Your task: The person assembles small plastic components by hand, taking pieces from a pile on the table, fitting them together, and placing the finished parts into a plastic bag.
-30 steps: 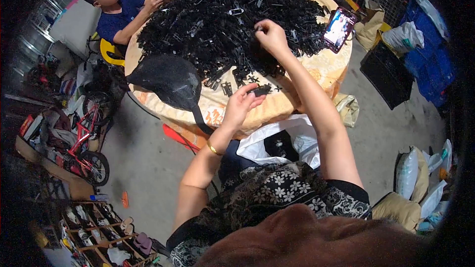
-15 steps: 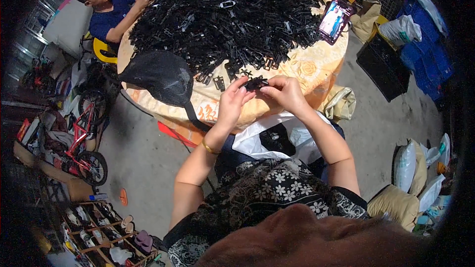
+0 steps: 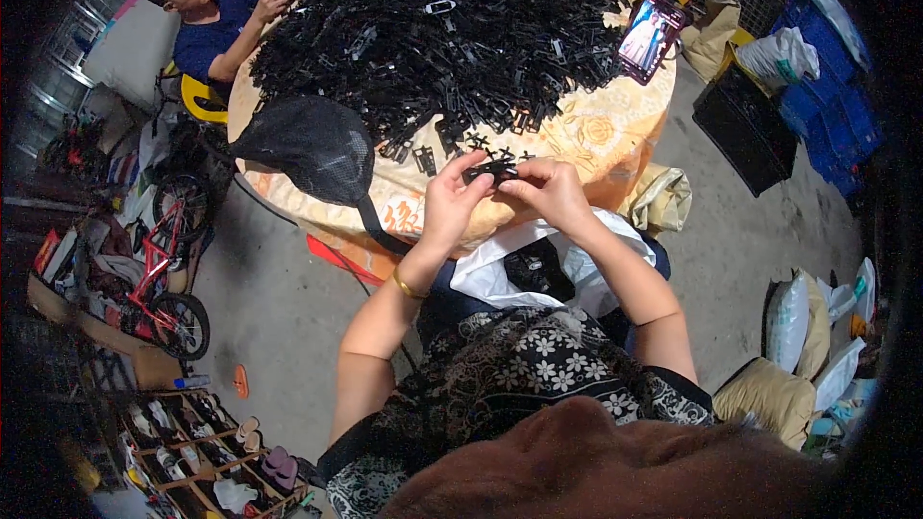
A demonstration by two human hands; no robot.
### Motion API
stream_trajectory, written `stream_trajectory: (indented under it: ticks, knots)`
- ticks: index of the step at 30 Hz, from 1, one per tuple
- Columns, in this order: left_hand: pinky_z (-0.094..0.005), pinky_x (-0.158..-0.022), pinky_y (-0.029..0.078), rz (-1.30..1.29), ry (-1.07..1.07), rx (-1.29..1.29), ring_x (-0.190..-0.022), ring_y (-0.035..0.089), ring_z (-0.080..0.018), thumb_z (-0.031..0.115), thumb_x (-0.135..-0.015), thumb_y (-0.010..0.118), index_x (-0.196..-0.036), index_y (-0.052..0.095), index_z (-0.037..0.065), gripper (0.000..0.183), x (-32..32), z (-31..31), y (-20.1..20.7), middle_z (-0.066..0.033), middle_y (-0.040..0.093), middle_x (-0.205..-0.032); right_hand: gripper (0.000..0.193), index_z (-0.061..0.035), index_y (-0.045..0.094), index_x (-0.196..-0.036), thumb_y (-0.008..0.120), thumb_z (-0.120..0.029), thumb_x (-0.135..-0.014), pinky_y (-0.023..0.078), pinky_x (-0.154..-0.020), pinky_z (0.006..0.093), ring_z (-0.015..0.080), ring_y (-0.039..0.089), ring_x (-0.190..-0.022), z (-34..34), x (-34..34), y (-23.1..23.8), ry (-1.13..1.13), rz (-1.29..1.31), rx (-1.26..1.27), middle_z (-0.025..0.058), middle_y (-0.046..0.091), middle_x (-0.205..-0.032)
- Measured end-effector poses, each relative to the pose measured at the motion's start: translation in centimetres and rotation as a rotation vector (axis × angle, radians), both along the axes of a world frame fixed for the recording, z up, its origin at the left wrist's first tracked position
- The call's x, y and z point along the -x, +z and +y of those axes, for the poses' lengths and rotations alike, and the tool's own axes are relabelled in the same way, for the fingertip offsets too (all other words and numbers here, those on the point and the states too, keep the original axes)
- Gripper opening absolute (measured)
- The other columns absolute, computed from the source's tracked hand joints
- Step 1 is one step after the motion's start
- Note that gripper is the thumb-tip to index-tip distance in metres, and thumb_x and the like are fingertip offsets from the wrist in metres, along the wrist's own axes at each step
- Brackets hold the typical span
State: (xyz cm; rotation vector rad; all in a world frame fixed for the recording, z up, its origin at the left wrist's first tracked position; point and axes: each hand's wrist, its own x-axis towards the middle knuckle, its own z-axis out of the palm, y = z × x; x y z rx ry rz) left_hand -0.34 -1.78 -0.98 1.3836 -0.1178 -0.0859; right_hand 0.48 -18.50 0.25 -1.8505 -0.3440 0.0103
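Between my two hands, just over the table's near edge, is a small cluster of black plastic pieces [image 3: 496, 166]; their exact kind is too small to make out. My left hand [image 3: 452, 196] grips it from the left with thumb and fingers. From the right, my right hand [image 3: 555, 192] pinches its near end. Beyond them a large heap of similar small black plastic pieces [image 3: 452, 38] covers most of the round table with its patterned orange-cream tablecloth [image 3: 601, 139]. A white bag [image 3: 481, 274] with black pieces inside lies open on my lap.
A black mesh-covered object [image 3: 308, 154] rests at the table's left edge. A phone with a lit screen [image 3: 652, 38] stands at the right. Across the table, a person in a dark blue shirt [image 3: 216, 34] handles something small. Blue crates [image 3: 827, 115] and sacks stand right; a red bicycle [image 3: 159, 264] left.
My hands have drawn slightly closer together around the black pieces, and the cluster is turned a little. The phone's picture differs. The other person's hands have shifted slightly.
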Motion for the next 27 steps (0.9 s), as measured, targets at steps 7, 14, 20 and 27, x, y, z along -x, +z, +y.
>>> stream_trajectory:
  ticks: [7, 14, 20, 27]
  knots:
    - [-0.0230, -0.080, 0.046, -0.092, -0.082, -0.022, -0.092, 0.055, -0.0131, -0.002, -0.079, 0.055, -0.117, 0.044, -0.005, 0.040, 0.7, -0.3, 0.1, -0.0111, 0.053, -0.108, 0.025, 0.0016, 0.061, -0.093, 0.068, -0.007, -0.071, 0.047, -0.055, 0.0209, 0.0060, 0.054, -0.060, -1.8, 0.6, 0.3, 0.094, 0.079, -0.187, 0.0039, 0.061, -0.072]
    - [-0.0211, -0.067, 0.047, 0.013, -0.229, -0.096, -0.081, 0.057, -0.0113, 0.003, -0.080, 0.056, -0.117, 0.047, 0.000, 0.037, 1.7, -1.1, 1.1, -0.0074, 0.060, -0.094, 0.020, 0.0013, 0.063, -0.089, 0.067, -0.009, -0.073, 0.043, -0.056, 0.0211, 0.0053, 0.051, -0.063, -3.7, 1.4, -0.9, 0.078, 0.152, -0.157, 0.0008, 0.060, -0.069]
    - [-0.0360, -0.064, 0.044, -0.530, 0.380, -1.056, -0.071, 0.055, -0.0273, 0.023, -0.076, 0.062, -0.081, 0.060, -0.001, 0.024, -2.4, 2.2, 4.2, -0.0153, 0.057, -0.078, 0.026, -0.0003, 0.063, -0.088, 0.067, -0.020, -0.071, 0.045, -0.057, 0.0276, 0.0151, 0.057, -0.062, -6.4, 1.3, 2.0, 0.252, -0.047, 0.274, 0.0075, 0.062, -0.070]
    - [-0.0392, -0.070, 0.044, -0.385, 0.337, -1.518, -0.081, 0.053, -0.0341, 0.041, -0.068, 0.065, -0.067, 0.060, -0.002, 0.044, -6.7, 2.2, 4.0, -0.0194, 0.057, -0.081, 0.033, -0.0027, 0.059, -0.084, 0.065, -0.032, -0.070, 0.046, -0.062, 0.0368, 0.0293, 0.060, -0.070, -2.8, -3.7, 1.1, -0.383, -0.393, 0.520, 0.0133, 0.061, -0.073]
